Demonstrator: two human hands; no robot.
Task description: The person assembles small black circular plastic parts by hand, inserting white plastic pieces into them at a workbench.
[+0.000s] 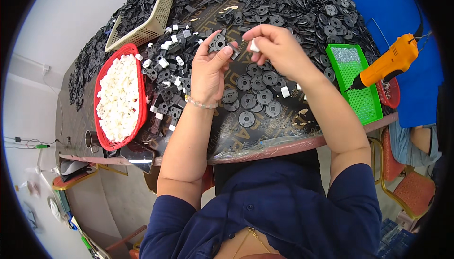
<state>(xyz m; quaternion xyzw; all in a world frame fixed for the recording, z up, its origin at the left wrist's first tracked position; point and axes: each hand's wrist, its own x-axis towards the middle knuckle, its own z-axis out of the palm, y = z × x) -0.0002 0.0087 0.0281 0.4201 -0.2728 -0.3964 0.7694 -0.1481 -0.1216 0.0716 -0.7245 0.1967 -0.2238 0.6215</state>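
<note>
My left hand [211, 67] is closed around a black plastic part [218, 43] with round holes, its thumb pressed on a short dark piece [232, 51] at the side. Just to the right, my right hand [275, 49] pinches a small white plastic piece [254, 46] between thumb and fingers. The two hands are close together but apart. Below them on the table lie several black discs [247, 100] with center holes. Beside my left forearm is a heap of black parts with white pieces [163, 62] fitted or scattered among them.
A red basket [141, 99] full of white pieces stands left, a cream basket [163, 11] of black parts behind it. Heaps of black discs [302, 4] cover the far table. Right are a green tray [375, 99] of small metal pieces, an orange electric screwdriver [388, 61] and a red bowl [394, 96].
</note>
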